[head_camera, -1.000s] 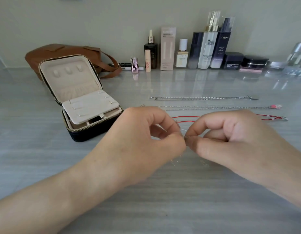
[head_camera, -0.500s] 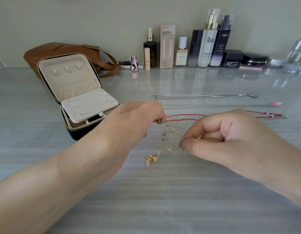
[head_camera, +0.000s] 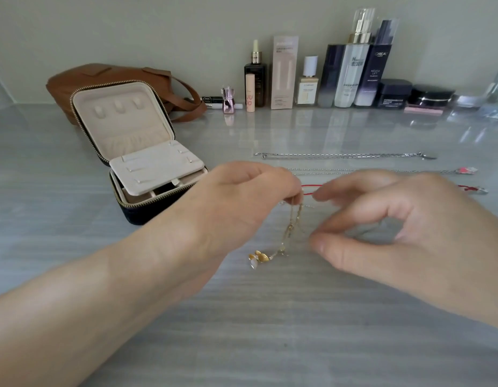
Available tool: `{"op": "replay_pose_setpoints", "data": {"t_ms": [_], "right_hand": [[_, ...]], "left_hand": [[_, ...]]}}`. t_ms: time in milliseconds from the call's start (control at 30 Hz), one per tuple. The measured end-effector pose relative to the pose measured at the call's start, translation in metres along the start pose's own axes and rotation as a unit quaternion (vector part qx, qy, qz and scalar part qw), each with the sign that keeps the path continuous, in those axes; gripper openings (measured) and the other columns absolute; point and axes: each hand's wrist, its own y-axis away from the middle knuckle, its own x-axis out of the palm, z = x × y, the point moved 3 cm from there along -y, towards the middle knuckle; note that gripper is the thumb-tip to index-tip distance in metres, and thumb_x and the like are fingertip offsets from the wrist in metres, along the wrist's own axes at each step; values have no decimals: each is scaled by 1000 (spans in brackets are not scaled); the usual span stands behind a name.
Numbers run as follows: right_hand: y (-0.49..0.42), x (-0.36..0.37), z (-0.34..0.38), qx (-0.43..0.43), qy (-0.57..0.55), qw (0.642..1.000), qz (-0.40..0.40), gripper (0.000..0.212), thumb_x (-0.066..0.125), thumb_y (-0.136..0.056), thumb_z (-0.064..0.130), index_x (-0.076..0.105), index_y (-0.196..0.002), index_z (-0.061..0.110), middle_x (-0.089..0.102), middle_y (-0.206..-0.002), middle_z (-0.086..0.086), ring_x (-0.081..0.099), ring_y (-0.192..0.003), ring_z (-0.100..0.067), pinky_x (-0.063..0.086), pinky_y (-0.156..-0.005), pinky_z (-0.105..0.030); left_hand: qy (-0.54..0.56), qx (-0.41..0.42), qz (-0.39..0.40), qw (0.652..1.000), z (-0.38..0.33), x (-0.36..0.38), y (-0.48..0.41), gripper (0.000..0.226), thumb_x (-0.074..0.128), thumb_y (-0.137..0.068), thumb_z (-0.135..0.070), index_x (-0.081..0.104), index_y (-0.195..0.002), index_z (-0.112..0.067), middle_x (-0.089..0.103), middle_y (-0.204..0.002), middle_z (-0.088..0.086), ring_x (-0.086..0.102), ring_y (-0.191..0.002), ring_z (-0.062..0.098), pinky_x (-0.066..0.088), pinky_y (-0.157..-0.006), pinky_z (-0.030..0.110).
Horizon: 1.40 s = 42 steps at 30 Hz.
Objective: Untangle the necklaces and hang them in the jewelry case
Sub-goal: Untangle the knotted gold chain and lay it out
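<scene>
We are looking down at a grey table (head_camera: pixel 242 331) where our left hand (head_camera: pixel 236 202) lifts a fine gold necklace (head_camera: pixel 291 227) at the centre of view, its gold leaf pendant (head_camera: pixel 258 257) resting on the table at about seven o'clock from the pinch. The chief risk, as we judge it, is that the doubled chain hanging from the pinch twists on itself or knots again if we pull before the strands are parted; a hard tug could also strain so thin a chain, or drag the pendant across the table. The left fingers (head_camera: pixel 294 195) are pressed together, pinching the top of the chain. Our right hand (head_camera: pixel 395 227) sits at three o'clock from the chain, its thumb and forefinger curled into a loose ring with the tips apart, holding nothing we can make out; motion blur hides whether a tip touches the chain. Beyond the hands, at twelve to two o'clock, a silver chain (head_camera: pixel 342 155), a second thin chain (head_camera: pixel 368 171) and a red cord (head_camera: pixel 309 186) lie straightened. The open jewelry case (head_camera: pixel 136 152) stands at ten o'clock, with nothing hung in it yet.
</scene>
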Motion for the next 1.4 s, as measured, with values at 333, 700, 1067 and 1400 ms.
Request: {"op": "replay_pose_setpoints", "data": {"t_ms": [333, 700, 1067, 1400], "right_hand": [[-12, 0, -6, 0, -207, 977, -43, 12, 73, -60, 32, 72, -71, 26, 62, -58, -6, 46, -53, -16, 37, -51, -24], [-13, -1, -13, 40, -230, 971, -47, 12, 66, -55, 27, 72, -66, 27, 61, -58, -2, 49, -55, -7, 39, -55, -21], [-13, 0, -17, 61, -243, 967, -38, 12, 67, -56, 32, 72, -66, 27, 55, -59, -1, 43, -56, -9, 35, -56, -23], [-18, 5, -21, 66, -321, 945, -17, 8, 70, -70, 16, 69, -62, 16, 71, -67, 1, 62, -67, -11, 43, -65, -20]], "left_hand": [[-17, -17, 47, 999, 0, 3, 2, 22, 58, -60, -43, 62, -50, -23, 55, -69, 0, 51, -76, 9, 38, -67, 28], [86, -88, 124, 985, 5, 5, -4, 31, 59, -69, -27, 53, -39, -21, 54, -57, -9, 52, -62, 8, 37, -56, 24], [171, -28, 87, 981, 2, 3, -4, 6, 60, -62, -24, 60, -62, -19, 65, -63, -4, 64, -58, 11, 48, -58, 22], [172, -25, 71, 982, 3, 10, 2, 11, 55, -81, -11, 53, -70, -10, 55, -61, 1, 44, -44, 8, 48, -51, 22]]}}
